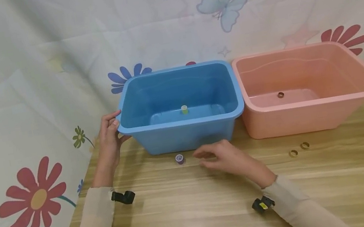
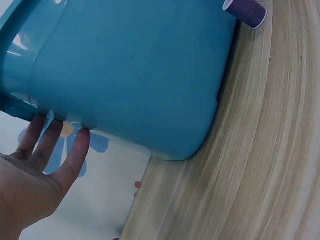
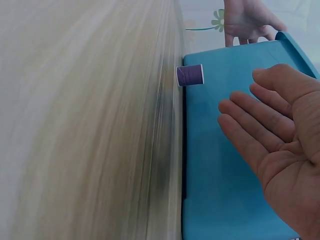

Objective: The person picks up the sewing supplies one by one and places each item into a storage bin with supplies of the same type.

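Note:
My left hand [image 1: 109, 136] touches the left end of a blue plastic basin [image 1: 186, 135]. In the left wrist view, fairly straight fingers [image 2: 75, 155] rest against its outer wall below the rim. A spool of purple thread [image 1: 180, 159] stands upright on the table before the basin. Just right of this spool hovers my right hand [image 1: 224, 156], its fingers loosely extended and holding nothing. The right wrist view shows the palm [image 3: 295, 175] apart from the purple spool [image 3: 190, 75]. Inside the basin stands a light green spool [image 1: 184, 109].
A pink basin [image 1: 289, 121] stands beside the blue one on the right, with a small brownish-gold ring [image 1: 280, 95] inside. Two gold rings, one [image 1: 293, 153] left of the other [image 1: 305, 145], lie on the wooden table [image 1: 193, 217]. A printed curtain [image 1: 159, 24] hangs behind.

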Motion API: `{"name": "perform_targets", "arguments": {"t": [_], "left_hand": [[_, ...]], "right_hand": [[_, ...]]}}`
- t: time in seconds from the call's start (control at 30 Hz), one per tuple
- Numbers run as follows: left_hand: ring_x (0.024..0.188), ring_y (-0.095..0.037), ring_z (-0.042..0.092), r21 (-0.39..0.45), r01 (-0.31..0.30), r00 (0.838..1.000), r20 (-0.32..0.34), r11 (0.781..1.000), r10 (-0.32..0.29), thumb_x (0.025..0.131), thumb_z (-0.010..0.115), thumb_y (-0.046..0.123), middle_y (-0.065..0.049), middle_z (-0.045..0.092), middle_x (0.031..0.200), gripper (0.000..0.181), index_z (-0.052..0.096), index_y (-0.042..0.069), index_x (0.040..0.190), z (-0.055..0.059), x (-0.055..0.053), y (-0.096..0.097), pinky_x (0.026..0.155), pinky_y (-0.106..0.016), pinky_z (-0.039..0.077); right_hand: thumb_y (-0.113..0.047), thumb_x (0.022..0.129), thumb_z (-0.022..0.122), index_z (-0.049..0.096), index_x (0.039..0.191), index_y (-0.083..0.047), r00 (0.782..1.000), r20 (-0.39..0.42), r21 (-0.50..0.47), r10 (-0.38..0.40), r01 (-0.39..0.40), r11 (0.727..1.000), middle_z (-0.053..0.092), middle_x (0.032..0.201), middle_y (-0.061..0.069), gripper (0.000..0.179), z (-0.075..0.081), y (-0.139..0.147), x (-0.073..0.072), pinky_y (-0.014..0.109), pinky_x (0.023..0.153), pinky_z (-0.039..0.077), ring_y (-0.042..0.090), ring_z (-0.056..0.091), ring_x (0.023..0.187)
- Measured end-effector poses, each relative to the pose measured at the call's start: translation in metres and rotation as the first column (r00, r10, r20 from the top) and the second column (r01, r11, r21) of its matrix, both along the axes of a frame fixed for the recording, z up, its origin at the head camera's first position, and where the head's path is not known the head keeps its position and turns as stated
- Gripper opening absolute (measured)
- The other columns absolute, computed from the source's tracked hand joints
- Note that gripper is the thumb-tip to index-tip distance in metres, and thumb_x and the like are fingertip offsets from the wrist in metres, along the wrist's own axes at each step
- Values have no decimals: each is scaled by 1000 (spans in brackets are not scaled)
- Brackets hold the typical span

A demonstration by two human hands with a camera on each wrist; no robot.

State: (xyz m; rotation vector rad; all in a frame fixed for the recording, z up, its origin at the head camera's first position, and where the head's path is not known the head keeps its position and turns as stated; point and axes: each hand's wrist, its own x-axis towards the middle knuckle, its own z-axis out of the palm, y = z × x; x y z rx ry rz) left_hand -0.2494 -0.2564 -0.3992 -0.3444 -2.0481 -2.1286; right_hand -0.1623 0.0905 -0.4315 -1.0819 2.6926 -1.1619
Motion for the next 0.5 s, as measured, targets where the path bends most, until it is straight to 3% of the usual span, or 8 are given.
{"name": "perform_targets", "arguments": {"t": [0.2, 0.5], "left_hand": [[112, -27, 52, 0, 9, 1000, -5, 1000, -9, 96, 49, 30, -10, 48, 125, 39, 46, 15, 131, -1, 1, 0, 79, -42, 50], [111, -31, 51, 3, 0, 1000, -9, 1000, 0, 95, 49, 29, -10, 50, 119, 38, 47, 16, 131, 1, 0, 0, 78, -41, 50]], "right_hand": [[-20, 88, 67, 66, 118, -11, 999, 36, -6, 14, -14, 1000, 69, 111, 1, 31, -4, -5, -4, 29, 82, 52, 12, 66, 99], [-26, 86, 70, 66, 120, -12, 999, 13, 43, -35, 35, 998, 68, 114, -1, 38, -11, -12, -14, 31, 83, 52, 11, 65, 95]]}}
